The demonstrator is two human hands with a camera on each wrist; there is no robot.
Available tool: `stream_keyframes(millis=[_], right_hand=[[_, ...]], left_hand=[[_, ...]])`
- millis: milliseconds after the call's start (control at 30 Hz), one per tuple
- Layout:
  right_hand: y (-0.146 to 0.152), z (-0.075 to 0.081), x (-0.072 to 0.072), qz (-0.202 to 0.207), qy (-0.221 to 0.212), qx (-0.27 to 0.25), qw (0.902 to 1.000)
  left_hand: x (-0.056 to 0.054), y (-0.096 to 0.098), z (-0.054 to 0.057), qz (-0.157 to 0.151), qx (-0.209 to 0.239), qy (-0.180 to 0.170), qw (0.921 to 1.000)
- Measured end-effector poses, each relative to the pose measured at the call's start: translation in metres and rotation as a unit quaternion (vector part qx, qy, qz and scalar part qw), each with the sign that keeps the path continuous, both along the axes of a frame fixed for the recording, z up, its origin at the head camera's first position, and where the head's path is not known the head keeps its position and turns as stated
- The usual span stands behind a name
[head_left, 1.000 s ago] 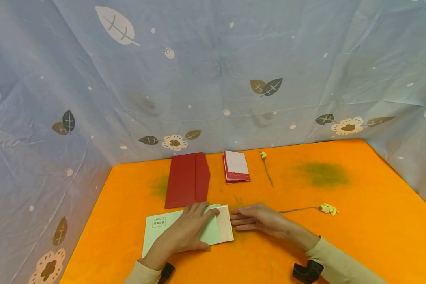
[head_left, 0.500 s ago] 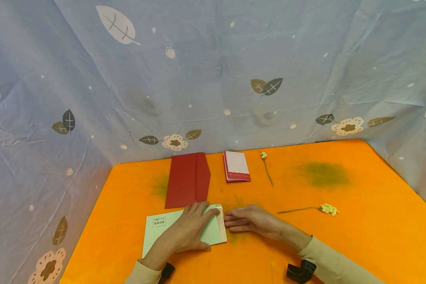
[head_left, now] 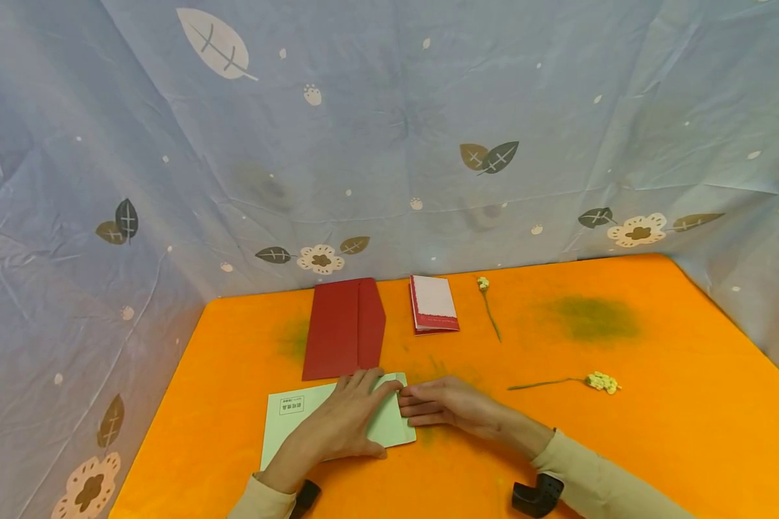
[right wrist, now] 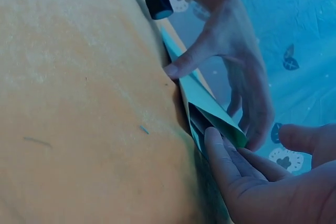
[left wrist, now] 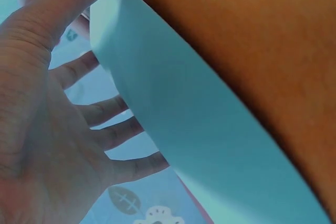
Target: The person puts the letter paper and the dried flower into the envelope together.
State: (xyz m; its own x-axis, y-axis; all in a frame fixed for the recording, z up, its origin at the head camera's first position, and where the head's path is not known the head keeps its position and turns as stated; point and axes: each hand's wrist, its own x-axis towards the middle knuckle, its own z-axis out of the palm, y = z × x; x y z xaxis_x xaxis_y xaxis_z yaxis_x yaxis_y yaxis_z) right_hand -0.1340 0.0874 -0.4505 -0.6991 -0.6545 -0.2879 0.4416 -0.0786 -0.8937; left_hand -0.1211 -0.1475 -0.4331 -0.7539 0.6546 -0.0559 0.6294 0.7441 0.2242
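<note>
The left hand's (head_left: 340,425) grip spans wide, holding the green envelope (head_left: 288,430) by its near edge with the thumb and its far edge with the fingers. The right hand (head_left: 457,407) keeps its fingers straight against the envelope's right end, where the right wrist view shows a paper insert (right wrist: 200,121) inside. The green envelope lies on the tabletop (head_left: 662,447). Just beyond it is a red envelope (head_left: 344,328); beyond and to its right, a folded card (head_left: 435,303) and a small flower (head_left: 483,284); well to its right, a yellow flower (head_left: 601,383).
</note>
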Motion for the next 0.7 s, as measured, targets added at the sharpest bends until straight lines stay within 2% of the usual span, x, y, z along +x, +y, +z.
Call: stream_keyframes(millis=[300, 400, 567, 700], right_hand=[[-0.002, 0.002, 0.002, 0.014, 0.000, -0.005, 0.9999], [0.003, 0.002, 0.003, 0.020, 0.014, 0.003, 0.9997], [0.022, 0.001, 0.000, 0.009, 0.067, 0.028, 0.9973], [0.046, 0.004, -0.004, 0.002, 0.130, 0.066, 0.9893]], left_hand=[[0.000, 0.000, 0.000, -0.001, 0.002, 0.005, 1.0000], [0.000, 0.000, 0.000, -0.003, 0.000, 0.006, 1.0000], [-0.001, 0.000, 0.001, -0.004, -0.006, 0.008, 0.9999], [-0.001, 0.001, 0.001, -0.002, -0.009, 0.005, 0.9999]])
